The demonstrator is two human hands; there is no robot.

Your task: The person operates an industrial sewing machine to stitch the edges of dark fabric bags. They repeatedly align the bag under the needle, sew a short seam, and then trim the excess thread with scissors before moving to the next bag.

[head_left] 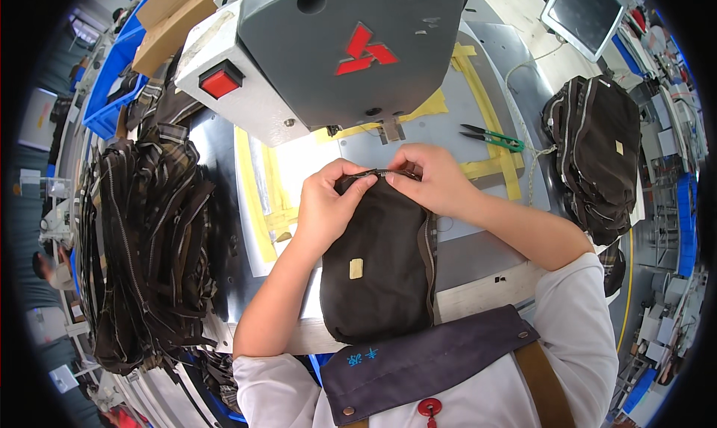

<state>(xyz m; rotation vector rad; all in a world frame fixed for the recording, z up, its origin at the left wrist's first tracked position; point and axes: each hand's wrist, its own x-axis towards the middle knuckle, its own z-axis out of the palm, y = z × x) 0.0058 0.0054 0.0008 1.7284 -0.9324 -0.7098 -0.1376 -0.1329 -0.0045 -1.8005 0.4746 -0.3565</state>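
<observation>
A dark brown fabric piece [381, 256] with a zipper along its right side and a small cream tag lies in front of me, its near end against my apron. My left hand [329, 204] pinches its far edge between thumb and fingers. Close beside it, my right hand [432, 180] pinches the same edge a little to the right. Both hands sit just short of the metal foot [390, 131] under the grey head of a sewing machine [351, 54]. The fabric's far edge is folded and partly covered by my fingers.
On the left hangs a heap of dark zippered fabric pieces [142, 241]. A stack of similar pieces [597, 152] sits at the right. Green-handled thread snips [493, 137] lie on the taped plate. Behind are a blue crate [112, 92], cardboard box [172, 25] and screen [585, 13].
</observation>
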